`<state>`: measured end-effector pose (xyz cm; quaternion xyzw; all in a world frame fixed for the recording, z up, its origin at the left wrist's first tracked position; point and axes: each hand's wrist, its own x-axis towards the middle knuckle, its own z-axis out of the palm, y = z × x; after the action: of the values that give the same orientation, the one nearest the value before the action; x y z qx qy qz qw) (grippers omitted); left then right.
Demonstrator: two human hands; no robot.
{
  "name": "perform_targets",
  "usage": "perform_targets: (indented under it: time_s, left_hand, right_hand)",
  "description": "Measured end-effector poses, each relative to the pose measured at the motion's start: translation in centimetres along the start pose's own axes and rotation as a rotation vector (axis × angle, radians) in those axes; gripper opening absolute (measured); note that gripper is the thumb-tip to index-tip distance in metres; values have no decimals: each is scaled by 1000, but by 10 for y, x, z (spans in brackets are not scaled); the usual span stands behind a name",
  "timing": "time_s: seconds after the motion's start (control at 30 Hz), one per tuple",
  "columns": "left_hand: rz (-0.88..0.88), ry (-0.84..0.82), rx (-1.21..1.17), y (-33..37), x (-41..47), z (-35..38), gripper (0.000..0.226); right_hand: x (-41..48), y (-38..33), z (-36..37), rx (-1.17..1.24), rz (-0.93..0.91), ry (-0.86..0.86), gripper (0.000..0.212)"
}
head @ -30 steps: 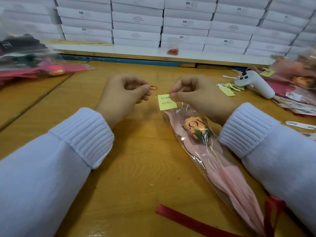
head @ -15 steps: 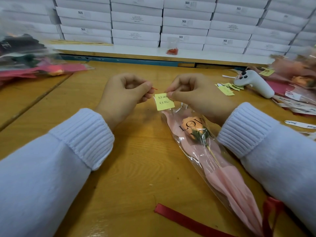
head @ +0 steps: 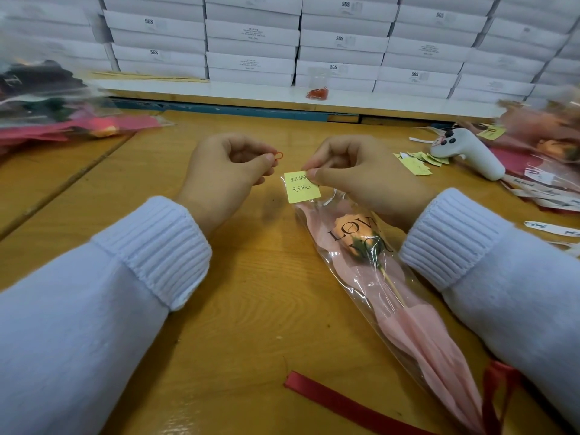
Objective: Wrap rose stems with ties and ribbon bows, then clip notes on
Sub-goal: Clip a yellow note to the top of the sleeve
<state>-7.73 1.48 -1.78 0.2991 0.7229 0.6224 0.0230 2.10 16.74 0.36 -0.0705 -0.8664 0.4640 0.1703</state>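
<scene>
A peach rose in a clear sleeve with pink paper (head: pixel 373 265) lies on the wooden table (head: pixel 244 309), head pointing away from me. My right hand (head: pixel 357 177) pinches a yellow handwritten note (head: pixel 299 188) against the sleeve's top edge. My left hand (head: pixel 226 171) pinches a small orange paper clip (head: pixel 278 156) just left of the note, a short gap apart. A red ribbon (head: pixel 499 390) is tied round the stem end, its tail (head: pixel 339 403) lying on the table.
Spare yellow notes (head: pixel 417 163) and a white glue gun (head: pixel 467 152) lie at the right, with more wrapped roses (head: pixel 546 139) behind. Wrapped flowers (head: pixel 62 120) are piled at the far left. White boxes (head: pixel 251 36) are stacked along the back; a bag of clips (head: pixel 317 91) sits there.
My left hand brought the clip close to the note, then drew it slightly back and up. My right hand keeps holding the note on the sleeve.
</scene>
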Motion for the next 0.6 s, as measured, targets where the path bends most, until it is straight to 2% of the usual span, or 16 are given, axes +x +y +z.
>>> perform_targets:
  time_s: [0.17,0.3,0.4,0.6]
  left_hand:
    - [-46,74,-19,0,1,4,8]
    - [-66,71,-53,1,1,4,26]
    - [-70,66,-3,2,1,4,28]
    - [-86,101,-41,1,1,3,12]
  right_hand:
    - [1,1,1,3,-9,0,8]
    - [1,1,1,7,-12,0,8]
    - [1,3,1,10,-17,-9,9]
    - [1,3,2,30,-17,-31,12]
